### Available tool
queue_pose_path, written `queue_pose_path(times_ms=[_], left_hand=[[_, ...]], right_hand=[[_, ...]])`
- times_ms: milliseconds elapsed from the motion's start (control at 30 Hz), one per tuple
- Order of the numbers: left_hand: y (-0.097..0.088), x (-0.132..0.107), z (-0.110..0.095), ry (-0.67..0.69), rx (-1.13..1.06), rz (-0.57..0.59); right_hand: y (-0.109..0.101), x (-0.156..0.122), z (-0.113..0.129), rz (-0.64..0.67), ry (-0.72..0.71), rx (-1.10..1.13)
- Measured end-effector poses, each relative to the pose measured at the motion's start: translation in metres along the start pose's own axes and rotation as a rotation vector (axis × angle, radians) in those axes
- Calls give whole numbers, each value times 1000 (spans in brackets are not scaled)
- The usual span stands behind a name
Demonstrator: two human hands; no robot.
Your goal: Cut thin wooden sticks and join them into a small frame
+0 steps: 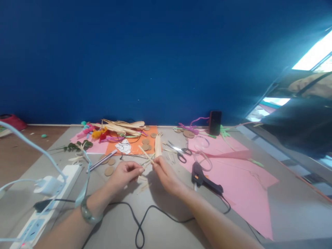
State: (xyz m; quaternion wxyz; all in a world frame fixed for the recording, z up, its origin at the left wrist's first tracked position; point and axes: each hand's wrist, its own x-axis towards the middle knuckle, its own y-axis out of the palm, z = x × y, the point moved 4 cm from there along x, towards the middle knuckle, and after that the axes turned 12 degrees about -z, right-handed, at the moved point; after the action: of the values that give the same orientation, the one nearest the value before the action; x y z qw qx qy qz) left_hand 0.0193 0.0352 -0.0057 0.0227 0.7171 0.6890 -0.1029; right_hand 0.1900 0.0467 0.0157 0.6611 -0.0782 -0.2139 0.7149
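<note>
My right hand (166, 174) is closed on a pale raffia strip (145, 154), which sticks up and to the left past its fingertips. Close beside it, my left hand (127, 174) pinches a thin end of the raffia between thumb and forefinger. Just beyond the fingers lies a flat pale raffia bundle (158, 145). Small raffia scraps (144, 186) are scattered on the grey table (160, 230) below the hands. Scissors (183, 151) rest partly open behind my right hand, and a black glue gun (203, 180) lies to its right.
A white power strip (70, 178) with plugs and cables stands at the left. A black cord (140, 226) loops in front. Pink paper (241, 180) spreads to the right; orange paper (132, 148) bears cork-like discs (145, 141). A phone (215, 122) leans near the blue wall (155, 62).
</note>
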Motion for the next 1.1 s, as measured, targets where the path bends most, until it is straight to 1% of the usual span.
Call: queue_pose_path(times_ms=[67, 200, 367, 433, 567, 633, 733, 867, 967, 1100], left_hand=[[1, -1, 0, 18, -15, -44], [3, 0, 2, 50, -18, -115], [5, 1, 6, 39, 13, -177], [5, 1, 7, 35, 26, -188], [9, -3, 7, 28, 27, -207], [12, -5, 7, 33, 28, -188], [17, -8, 7, 54, 24, -158], [17, -7, 6, 71, -16, -137], [16, -7, 5, 77, -38, -128], [15, -7, 6, 54, -50, -154]], right_hand=[[5, -2, 0, 54, -30, -11], [14, -7, 5, 142, -116, 75], [18, -11, 7, 132, -122, 102], [19, -12, 7, 137, -97, 115], [19, -13, 3, 132, 14, 138], [18, -12, 1, 128, 57, 163], [18, -11, 0, 160, 117, 223], [18, -8, -2, 172, 187, 266], [17, -7, -4, 156, 202, 269], [17, -7, -3, 129, 165, 247]])
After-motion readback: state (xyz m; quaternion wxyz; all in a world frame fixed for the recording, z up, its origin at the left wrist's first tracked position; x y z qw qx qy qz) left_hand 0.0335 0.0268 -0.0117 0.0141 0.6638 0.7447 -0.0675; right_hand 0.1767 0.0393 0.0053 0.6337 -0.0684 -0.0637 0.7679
